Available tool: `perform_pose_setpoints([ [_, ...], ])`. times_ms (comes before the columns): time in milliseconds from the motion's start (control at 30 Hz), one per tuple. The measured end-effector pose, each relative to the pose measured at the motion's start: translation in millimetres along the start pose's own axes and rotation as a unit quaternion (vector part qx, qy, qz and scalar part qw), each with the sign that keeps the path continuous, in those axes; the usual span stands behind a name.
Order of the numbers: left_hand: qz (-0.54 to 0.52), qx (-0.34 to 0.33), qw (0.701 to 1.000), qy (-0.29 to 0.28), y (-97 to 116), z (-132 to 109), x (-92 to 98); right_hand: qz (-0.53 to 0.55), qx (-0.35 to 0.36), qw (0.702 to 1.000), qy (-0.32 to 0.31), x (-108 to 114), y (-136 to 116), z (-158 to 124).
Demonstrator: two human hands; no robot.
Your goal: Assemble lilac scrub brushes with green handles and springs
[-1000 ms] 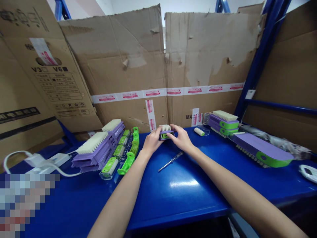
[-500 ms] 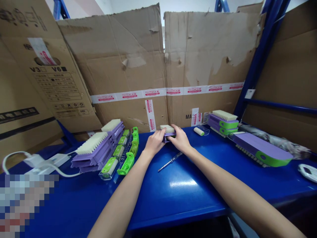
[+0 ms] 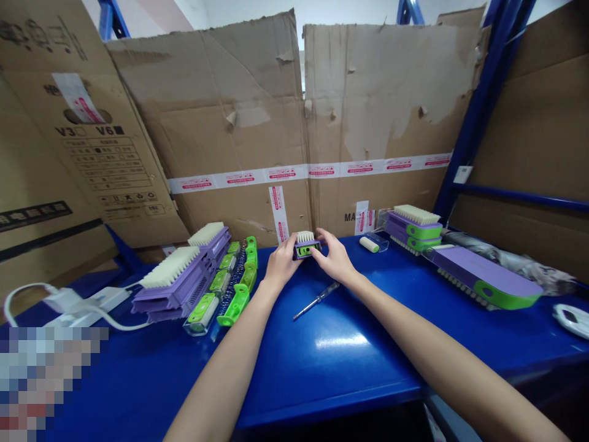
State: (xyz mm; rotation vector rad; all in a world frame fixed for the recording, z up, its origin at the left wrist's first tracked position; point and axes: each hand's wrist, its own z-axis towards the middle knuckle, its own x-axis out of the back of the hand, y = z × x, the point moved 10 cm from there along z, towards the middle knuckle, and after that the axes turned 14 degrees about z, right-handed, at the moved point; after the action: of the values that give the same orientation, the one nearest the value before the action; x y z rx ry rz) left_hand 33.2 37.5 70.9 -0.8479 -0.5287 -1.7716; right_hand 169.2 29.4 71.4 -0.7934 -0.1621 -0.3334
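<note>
Two hands, left hand [image 3: 280, 263] and right hand [image 3: 335, 258], share one small brush [image 3: 306, 244]. One screwdriver [image 3: 317, 299] lies on the tabletop [image 3: 350, 362], with one white roller [image 3: 369, 244]. Two big cardboard sheets [image 3: 221, 123] stand behind.

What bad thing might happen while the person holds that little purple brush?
Both hands, left hand and right hand, pinch the small brush by its ends, so it might slip onto the blue table. The screwdriver lies just under the right wrist; a forearm could perhaps knock it rolling.
</note>
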Motion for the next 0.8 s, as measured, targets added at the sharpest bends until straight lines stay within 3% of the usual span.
perform_pose_setpoints([
  [200,0.010,-0.007,1.000,-0.011,1.3,-1.0,-2.3,0.004,-0.022,1.000,-0.011,-2.6,6.7,0.2],
  [500,0.049,-0.106,0.993,0.004,26.1,-4.3,-5.2,-0.056,-0.091,0.994,0.005,6.5,23.9,1.0],
  [800,0.037,-0.038,0.998,-0.023,11.8,-1.4,-4.0,-0.040,-0.066,0.997,0.000,3.1,14.2,2.0],
])
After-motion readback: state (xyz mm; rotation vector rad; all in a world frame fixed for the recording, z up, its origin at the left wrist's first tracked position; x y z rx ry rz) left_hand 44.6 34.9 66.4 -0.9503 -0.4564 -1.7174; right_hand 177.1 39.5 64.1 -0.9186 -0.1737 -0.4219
